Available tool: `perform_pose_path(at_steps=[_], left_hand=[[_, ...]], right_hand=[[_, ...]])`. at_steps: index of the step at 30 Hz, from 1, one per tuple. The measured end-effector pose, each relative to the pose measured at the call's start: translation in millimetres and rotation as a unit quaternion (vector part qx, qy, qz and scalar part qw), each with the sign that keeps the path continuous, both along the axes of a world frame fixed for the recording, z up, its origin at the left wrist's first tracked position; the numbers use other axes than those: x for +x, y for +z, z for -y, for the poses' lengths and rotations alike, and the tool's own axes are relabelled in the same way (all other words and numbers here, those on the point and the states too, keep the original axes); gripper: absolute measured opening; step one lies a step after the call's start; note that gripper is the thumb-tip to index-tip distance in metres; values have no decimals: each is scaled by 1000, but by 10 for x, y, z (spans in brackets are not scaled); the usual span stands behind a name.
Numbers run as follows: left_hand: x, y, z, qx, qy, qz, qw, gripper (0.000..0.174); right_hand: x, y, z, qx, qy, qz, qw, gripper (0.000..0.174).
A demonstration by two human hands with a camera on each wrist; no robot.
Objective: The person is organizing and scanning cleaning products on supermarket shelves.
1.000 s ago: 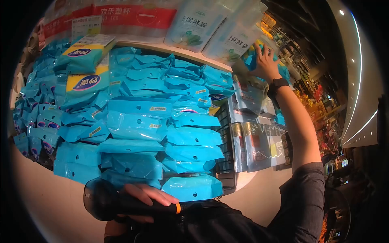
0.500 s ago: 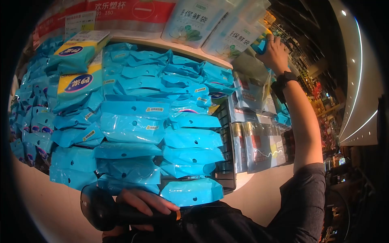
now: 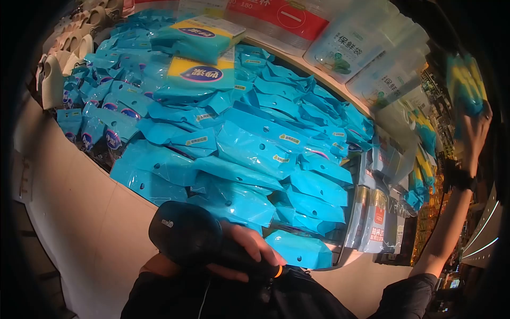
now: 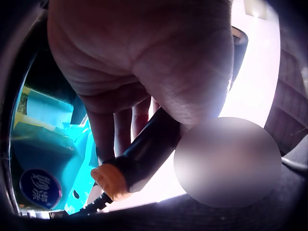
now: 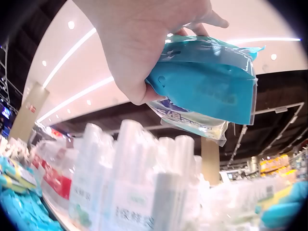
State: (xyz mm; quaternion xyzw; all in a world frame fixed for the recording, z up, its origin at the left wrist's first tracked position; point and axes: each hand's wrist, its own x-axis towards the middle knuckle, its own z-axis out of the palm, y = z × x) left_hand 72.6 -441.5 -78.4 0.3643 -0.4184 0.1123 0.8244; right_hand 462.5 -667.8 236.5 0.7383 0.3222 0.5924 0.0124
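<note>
My right hand (image 3: 473,130) holds a blue and yellow packet (image 3: 466,85) up at the far right. In the right wrist view the right hand (image 5: 139,43) pinches that packet (image 5: 207,84) by one end, above white rolls. My left hand (image 3: 247,250) grips a black handheld device (image 3: 186,234) with an orange ring, low in front of my body. In the left wrist view the left hand (image 4: 139,62) has its fingers round the black handle (image 4: 149,147). Rows of blue packets (image 3: 255,143) fill the display beside it.
Bags of rolls (image 3: 345,48) and red-banded cup packs (image 3: 276,21) stand on the ledge behind the packets. Grey boxed goods (image 3: 380,223) are at the right, with more blue and yellow packets (image 3: 422,165) beyond. Pale shoes (image 3: 52,82) sit at the far left.
The right hand has come up and away to the right, now with a packet in it. The head view has turned, so the display appears shifted right and tilted. The left hand still grips the device.
</note>
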Motion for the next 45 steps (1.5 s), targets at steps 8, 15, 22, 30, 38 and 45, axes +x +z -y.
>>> perform_pose_path(at_steps=[8, 15, 22, 30, 38, 45], left_hand=[[-4, -10, 14, 0, 11, -6, 1000, 43], [-18, 1, 59, -64, -11, -43, 997, 43], [-70, -9, 132, -69, 43, -84, 993, 36], [-113, 32, 129, -64, 36, -107, 992, 37], [-78, 51, 138, -63, 51, -115, 990, 33], [-24, 80, 54, -33, 2, -91, 995, 34]], right_hand=[[-1896, -600, -808, -46, 338, -296, 892, 57], [-1739, -1505, -1987, -160, 283, -94, 941, 58], [-1802, -1949, -2199, -195, 308, -128, 922, 62], [-955, -714, -945, -78, 397, -62, 912, 36], [833, -896, 664, -114, -156, -262, 946, 60], [1169, -1291, 513, -118, -247, -338, 900, 73]])
